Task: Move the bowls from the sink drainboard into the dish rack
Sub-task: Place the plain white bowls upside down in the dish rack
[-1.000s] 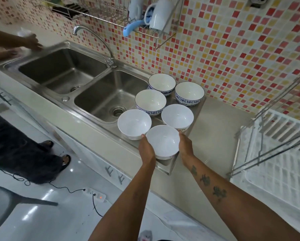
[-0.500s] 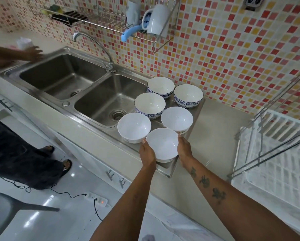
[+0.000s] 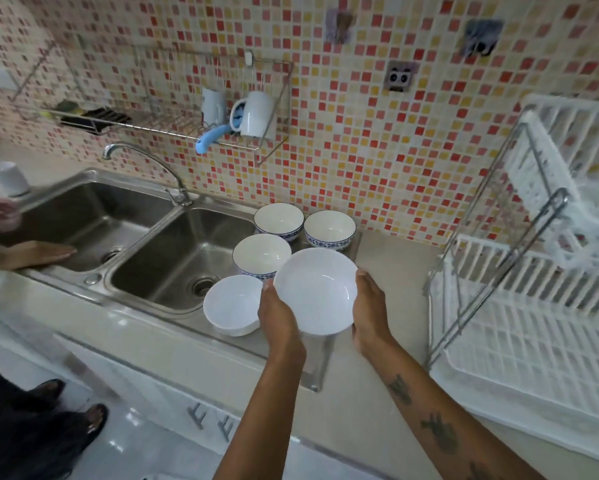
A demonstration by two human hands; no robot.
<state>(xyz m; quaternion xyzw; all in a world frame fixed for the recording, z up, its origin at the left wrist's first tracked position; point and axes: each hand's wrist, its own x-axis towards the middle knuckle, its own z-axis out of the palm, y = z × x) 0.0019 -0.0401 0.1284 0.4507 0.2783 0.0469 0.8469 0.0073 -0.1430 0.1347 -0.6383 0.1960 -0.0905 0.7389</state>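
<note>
Currently, our left hand and right hand clasp a white bowl at opposite rims, fingers curled underneath, raised above the drainboard, left of the dish rack.

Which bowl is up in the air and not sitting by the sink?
The plain white bowl, the one held between the left hand and right hand. The other bowls all rest on the drainboard.
</note>
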